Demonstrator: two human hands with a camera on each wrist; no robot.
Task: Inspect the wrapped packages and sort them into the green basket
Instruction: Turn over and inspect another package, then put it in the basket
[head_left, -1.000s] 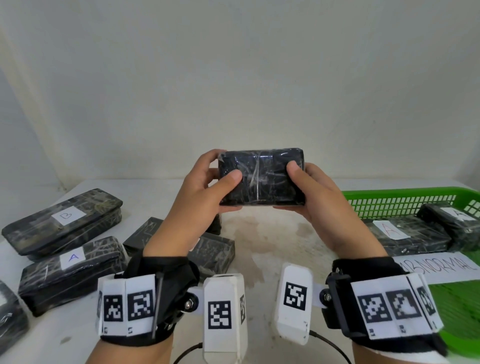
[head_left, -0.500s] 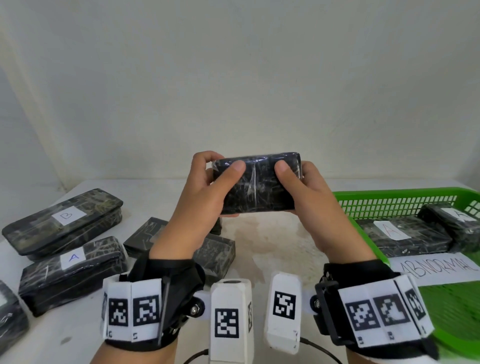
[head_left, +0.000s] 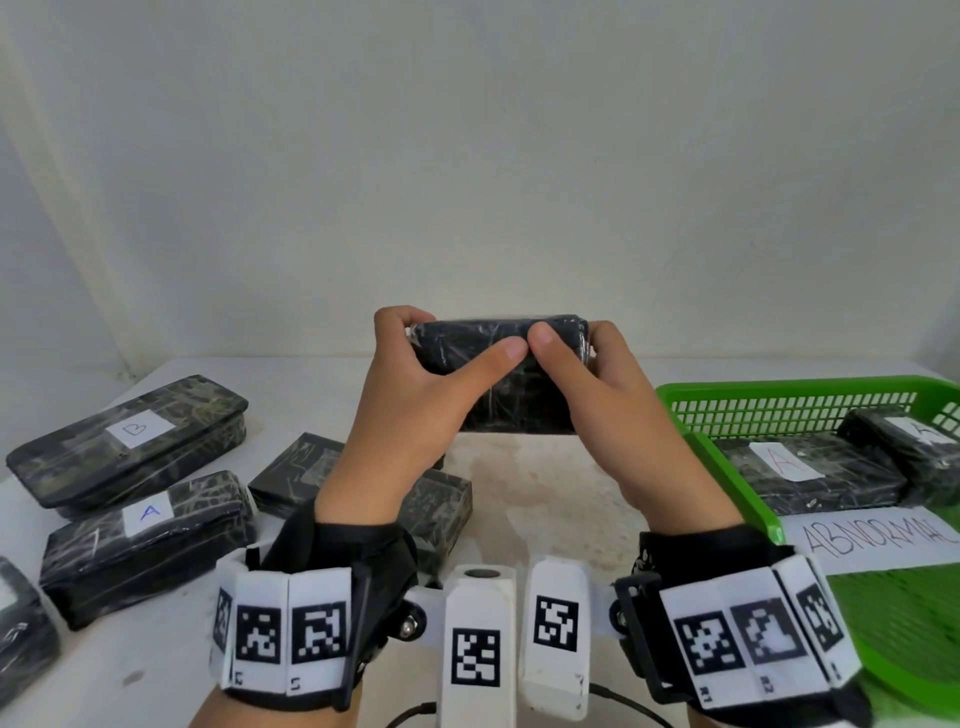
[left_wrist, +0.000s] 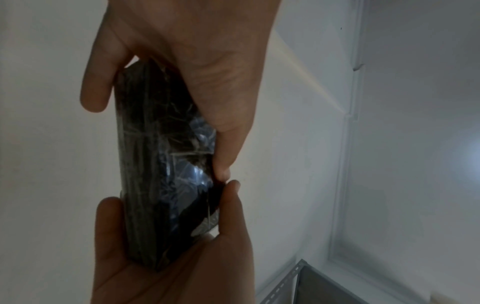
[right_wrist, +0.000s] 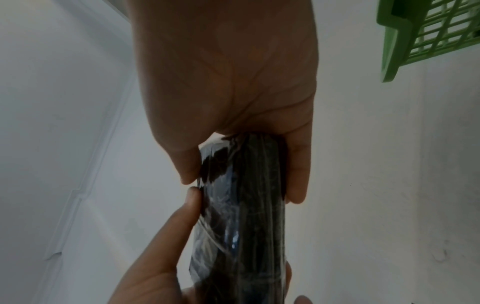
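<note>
I hold a black film-wrapped package (head_left: 498, 374) in the air over the table, level and chest-high. My left hand (head_left: 457, 374) grips its left end and my right hand (head_left: 571, 379) its right end. Both thumbs lie on the near face with their tips touching near the top middle, and the fingers curl behind. No label shows on the side facing me. The wrist views show the package (left_wrist: 161, 164) (right_wrist: 246, 216) edge-on between both hands. The green basket (head_left: 779, 389) stands at the right and holds two wrapped packages, one labelled A (head_left: 800, 467) and one at the back (head_left: 904, 441).
On the table at the left lie a package labelled B (head_left: 130, 436), one labelled A (head_left: 145, 530), unlabelled ones (head_left: 291, 467) (head_left: 441, 504), and another at the edge (head_left: 21, 623). A paper sign reading ABNORMAL (head_left: 878, 535) lies across the basket. A white wall stands close behind.
Both hands have turned the package so its top edge tips towards me. My thumbs have slid inward along the near face until their tips meet.
</note>
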